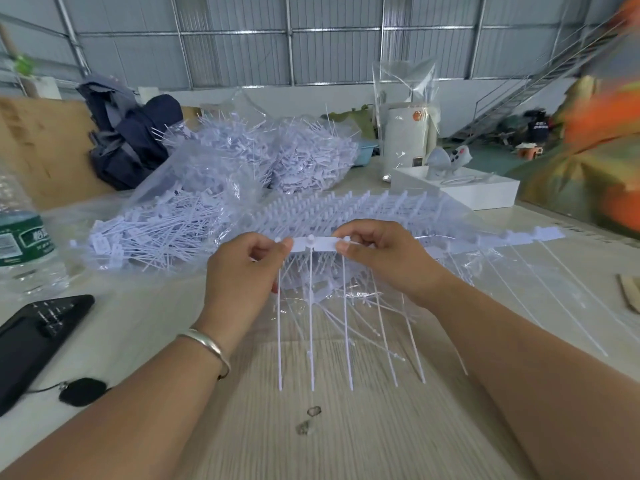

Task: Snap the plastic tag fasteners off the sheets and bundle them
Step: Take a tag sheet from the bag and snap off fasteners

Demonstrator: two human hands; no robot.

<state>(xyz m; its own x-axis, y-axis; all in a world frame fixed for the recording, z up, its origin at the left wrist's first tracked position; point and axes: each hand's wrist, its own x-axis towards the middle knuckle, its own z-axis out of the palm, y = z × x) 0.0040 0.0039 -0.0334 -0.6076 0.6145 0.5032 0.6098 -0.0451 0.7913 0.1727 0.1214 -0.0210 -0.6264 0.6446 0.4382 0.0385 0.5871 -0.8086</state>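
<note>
A white strip of plastic tag fasteners is held up over the table, its thin tails hanging down toward me. My left hand pinches its left end. My right hand pinches the strip just right of the middle, and more of the strip runs on to the right. Behind the hands lies a stack of uncut fastener sheets on clear plastic. A pile of loose snapped-off fasteners lies at the left in a clear bag.
Bags full of fasteners stand at the back. A water bottle and a black phone are at the left edge. A white box and a person in orange are at the right. A dark bag lies behind.
</note>
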